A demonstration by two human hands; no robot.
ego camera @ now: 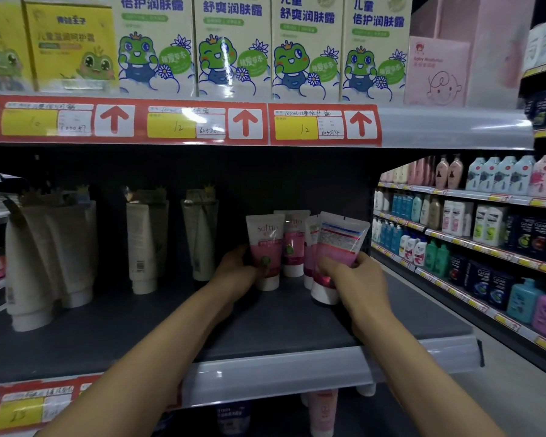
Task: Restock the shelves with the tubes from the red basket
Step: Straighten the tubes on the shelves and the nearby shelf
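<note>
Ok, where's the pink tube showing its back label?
In the head view the back-label tube is right of centre over the dark shelf, tilted in the right hand, beside the front-facing tube the left hand holds.

A dark grey shelf [108,339] is seen in a shop, and a dark back wall [281,175] is set behind it. Its front edge is covered by a shiny grey rail [312,370]. Above, a red price strip [183,124] is fixed along the upper shelf, and yellow tags and red arrows [245,123] are printed on it. White boxes with green frogs [234,48] are lined up on top. Yellow boxes [70,48] are placed at the left and a pink box [435,72] at the right. The boxes are brightly lit, but the space below is shaded. At the right, long shelves [460,244] are filled with bottles [498,175]. A pale floor [501,392] is seen beside them.
</note>
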